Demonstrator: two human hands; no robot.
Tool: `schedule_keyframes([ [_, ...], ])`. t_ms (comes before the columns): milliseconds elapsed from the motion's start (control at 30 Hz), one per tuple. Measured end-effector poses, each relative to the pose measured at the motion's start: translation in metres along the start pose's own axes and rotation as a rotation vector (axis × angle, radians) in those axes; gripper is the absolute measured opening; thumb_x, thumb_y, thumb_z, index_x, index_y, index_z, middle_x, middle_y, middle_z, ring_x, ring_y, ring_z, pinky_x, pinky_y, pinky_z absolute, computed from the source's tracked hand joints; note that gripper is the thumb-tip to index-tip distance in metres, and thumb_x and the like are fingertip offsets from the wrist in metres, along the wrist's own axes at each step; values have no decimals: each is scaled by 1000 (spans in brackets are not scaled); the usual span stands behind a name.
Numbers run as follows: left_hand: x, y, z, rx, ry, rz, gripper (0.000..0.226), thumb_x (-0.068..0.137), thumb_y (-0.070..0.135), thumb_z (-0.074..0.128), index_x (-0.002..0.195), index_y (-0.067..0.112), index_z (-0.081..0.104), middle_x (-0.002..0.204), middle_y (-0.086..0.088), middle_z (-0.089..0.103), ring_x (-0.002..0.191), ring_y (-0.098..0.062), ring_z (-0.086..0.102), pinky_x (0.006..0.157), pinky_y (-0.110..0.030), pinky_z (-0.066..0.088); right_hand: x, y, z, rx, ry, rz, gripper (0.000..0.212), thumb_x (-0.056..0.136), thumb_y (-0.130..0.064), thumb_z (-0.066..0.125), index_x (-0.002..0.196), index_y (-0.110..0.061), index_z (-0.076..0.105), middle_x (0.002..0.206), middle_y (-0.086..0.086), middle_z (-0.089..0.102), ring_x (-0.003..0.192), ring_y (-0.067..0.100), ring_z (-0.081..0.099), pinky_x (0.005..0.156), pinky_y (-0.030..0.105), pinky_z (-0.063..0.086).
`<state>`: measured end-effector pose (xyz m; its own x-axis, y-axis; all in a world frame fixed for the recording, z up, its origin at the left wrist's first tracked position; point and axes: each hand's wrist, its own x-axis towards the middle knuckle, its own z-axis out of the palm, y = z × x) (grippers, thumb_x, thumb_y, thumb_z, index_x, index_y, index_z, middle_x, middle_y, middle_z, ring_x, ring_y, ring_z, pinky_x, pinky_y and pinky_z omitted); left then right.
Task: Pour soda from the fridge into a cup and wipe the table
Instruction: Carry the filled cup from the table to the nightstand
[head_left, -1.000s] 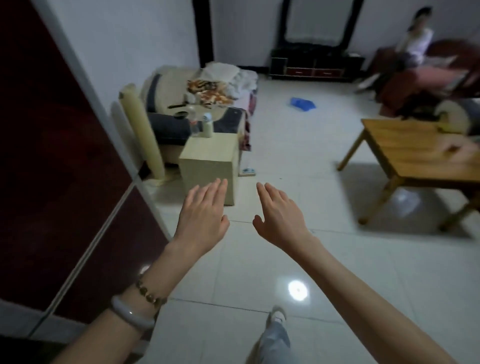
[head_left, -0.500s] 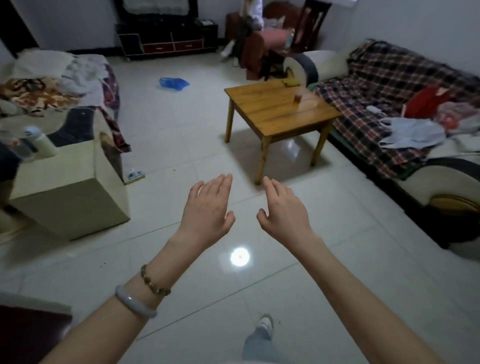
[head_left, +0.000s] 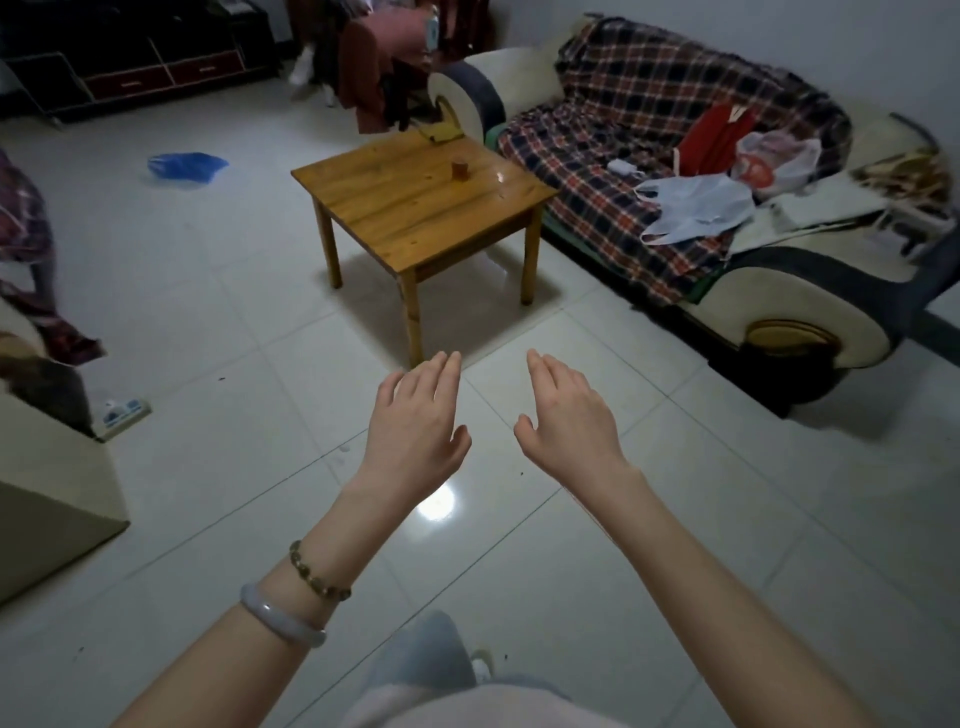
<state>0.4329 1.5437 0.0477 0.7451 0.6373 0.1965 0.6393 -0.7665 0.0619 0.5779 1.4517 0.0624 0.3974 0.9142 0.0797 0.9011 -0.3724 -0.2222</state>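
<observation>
2 hands, left hand and right hand, are held out empty, fingers straight; small amber cup is seen on square wooden table.

Two hands — one table, one cup

A small amber-brown cup stands upright on the far right part of a square wooden table, clear of its edges. The table's top is glossy, 3 of its legs show, and it stands on pale floor tiles just beside a sofa.
</observation>
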Motion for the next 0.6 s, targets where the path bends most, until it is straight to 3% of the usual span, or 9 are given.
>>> schedule_keyframes([
  [267, 117, 11, 39, -9, -17, 72, 78, 73, 35, 73, 138, 5, 41, 136, -12, 52, 121, -27, 53, 103, -42, 38, 87, 61, 8, 10, 11, 63, 66, 90, -24, 50, 146, -12, 17, 149, 7, 30, 134, 20, 33, 106, 30, 33],
  [400, 196, 5, 60, -4, -24, 97, 78, 78, 36, 69, 142, 7, 35, 141, -12, 46, 127, -27, 47, 107, -42, 32, 159, 94, 11, -6, 18, 74, 67, 89, -23, 51, 146, -11, 18, 148, 7, 32, 133, 20, 33, 106, 29, 32],
  [600, 319, -11, 84, -13, -36, 74, 77, 76, 34, 70, 140, 6, 37, 138, -13, 50, 124, -28, 50, 105, -43, 35, 283, 136, 8, -19, 4, 49, 66, 88, -21, 53, 145, -11, 21, 146, 7, 35, 131, 21, 36, 103, 31, 36],
])
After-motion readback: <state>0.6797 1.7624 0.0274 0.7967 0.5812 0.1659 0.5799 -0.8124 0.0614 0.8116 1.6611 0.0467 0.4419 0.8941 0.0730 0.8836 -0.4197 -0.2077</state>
